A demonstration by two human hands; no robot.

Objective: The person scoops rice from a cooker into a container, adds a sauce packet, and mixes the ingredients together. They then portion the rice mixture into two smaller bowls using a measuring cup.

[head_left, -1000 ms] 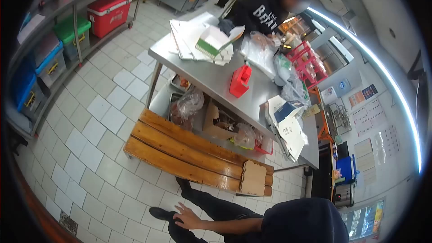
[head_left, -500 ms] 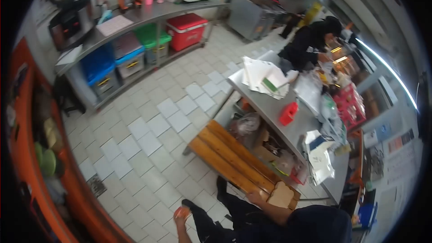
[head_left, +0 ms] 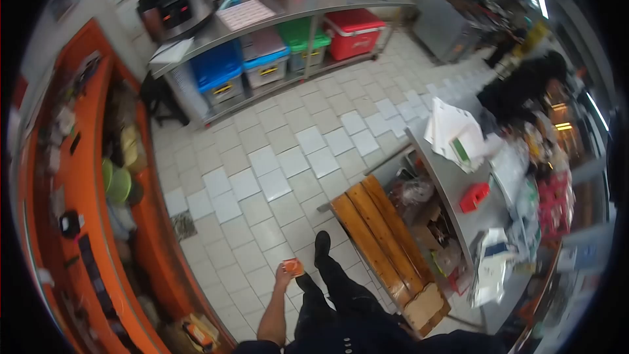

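My left hand point(head_left: 282, 275) hangs low in front of my legs, its fingers closed round a small orange-red item point(head_left: 293, 267). The item has a pale lower edge; its kind is too blurred to tell. Below it are my dark trousers and a black shoe point(head_left: 322, 247) on the tiled floor. My right hand does not show. On that side stands a wooden bench point(head_left: 377, 229) with a flat piece of brown cardboard point(head_left: 426, 307) on its near end.
A steel table point(head_left: 440, 169) bears papers point(head_left: 454, 132), a red container point(head_left: 474, 197) and plastic bags. A dark-clothed person point(head_left: 524, 88) bends over its far end. Orange shelving point(head_left: 85, 157) runs along the left. Lidded bins and a red cooler point(head_left: 354, 34) sit under the back counter.
My view has turned left, so the room shifts rightward. My right hand, earlier by the bench near the cardboard, has left view. My left hand still holds the orange-red item.
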